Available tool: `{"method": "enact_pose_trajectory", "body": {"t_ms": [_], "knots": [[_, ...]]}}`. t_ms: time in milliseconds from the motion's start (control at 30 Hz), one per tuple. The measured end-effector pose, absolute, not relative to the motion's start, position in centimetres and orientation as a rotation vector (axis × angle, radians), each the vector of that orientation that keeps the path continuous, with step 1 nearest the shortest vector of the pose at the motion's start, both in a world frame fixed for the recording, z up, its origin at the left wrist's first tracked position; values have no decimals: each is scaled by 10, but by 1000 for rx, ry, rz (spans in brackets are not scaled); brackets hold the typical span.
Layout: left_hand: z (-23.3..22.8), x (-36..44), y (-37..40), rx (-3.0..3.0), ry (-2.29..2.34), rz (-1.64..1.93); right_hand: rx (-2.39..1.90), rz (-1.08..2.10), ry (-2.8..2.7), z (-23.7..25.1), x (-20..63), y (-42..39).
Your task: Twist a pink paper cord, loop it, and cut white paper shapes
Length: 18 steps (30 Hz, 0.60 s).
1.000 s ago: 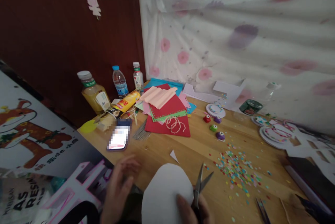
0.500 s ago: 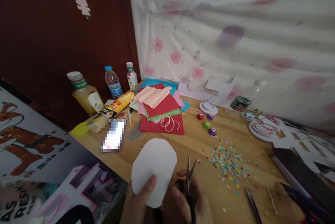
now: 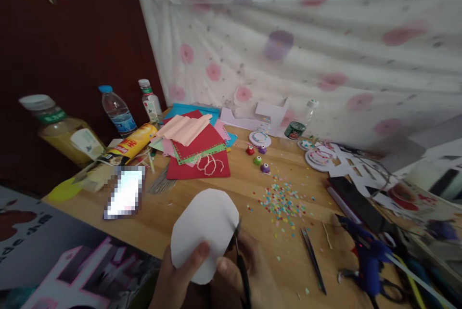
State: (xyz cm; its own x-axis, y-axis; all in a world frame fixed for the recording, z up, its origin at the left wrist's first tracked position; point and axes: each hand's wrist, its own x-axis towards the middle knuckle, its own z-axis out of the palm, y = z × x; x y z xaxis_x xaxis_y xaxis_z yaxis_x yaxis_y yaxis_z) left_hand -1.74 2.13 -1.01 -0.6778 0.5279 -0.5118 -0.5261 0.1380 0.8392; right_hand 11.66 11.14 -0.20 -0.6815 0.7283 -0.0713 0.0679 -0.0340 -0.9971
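Note:
A white piece of card (image 3: 205,222), rounded with some straight-cut edges, is pinched in my left hand (image 3: 187,268), the thumb lying flat on its face. My right hand (image 3: 249,265) grips black-handled scissors (image 3: 241,261). Their blades meet the card's right edge, one of them partly hidden by the card. Beyond the card lie red paper sheets (image 3: 220,167) with a loop of pale string (image 3: 209,164) on top. Colourful confetti (image 3: 283,203) is scattered to the right of my hands.
Tweezers (image 3: 313,261) and a blue glue gun (image 3: 366,251) lie at the right. Several small hole punches (image 3: 257,160) stand near the back. At the left are a phone (image 3: 125,192), a yellow snack packet (image 3: 130,144) and several bottles (image 3: 117,111). Cut white card (image 3: 355,167) lies back right.
The view has swung to the right, bringing the glue gun fully into sight. The scissors, earlier apart from the card with blades spread, are now at its right edge.

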Motion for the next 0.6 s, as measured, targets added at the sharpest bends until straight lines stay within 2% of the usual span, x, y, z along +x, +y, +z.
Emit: {"method": "enact_pose_trajectory", "body": {"t_ms": [133, 267, 600], "knots": [[-4, -20, 19, 138, 1761, 1573, -704, 1895, -1680, 4, 112, 111], [7, -10, 22, 101, 1810, 1645, -676, 1990, -1536, -4, 107, 107], [14, -9, 11, 112, 1873, 1554, -884, 1849, -1470, -11, 98, 94]]}}
